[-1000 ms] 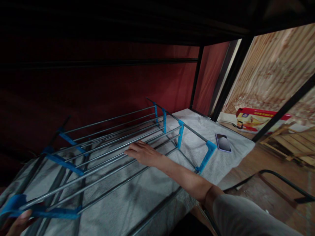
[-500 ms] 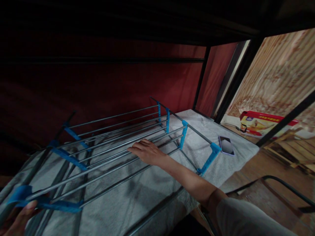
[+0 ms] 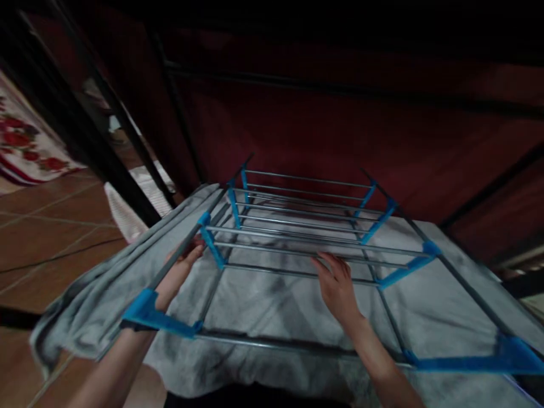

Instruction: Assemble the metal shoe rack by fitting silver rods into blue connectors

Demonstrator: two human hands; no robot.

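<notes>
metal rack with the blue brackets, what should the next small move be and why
Perhaps curl the right hand around the rod at its fingertips. The hand looks loosely open there, and the left hand is by the blue bracket, so a firmer grip might steady the rack from both places.

"What do we make of the rods (image 3: pixel 276 343)?"
"Smooth metal, slightly glossy; the brackets (image 3: pixel 144 307) look like smooth plastic."
"And the blanket (image 3: pixel 263 306)?"
"We see matt, fleecy cloth; the floor (image 3: pixel 55 232) looks tiled."
</notes>
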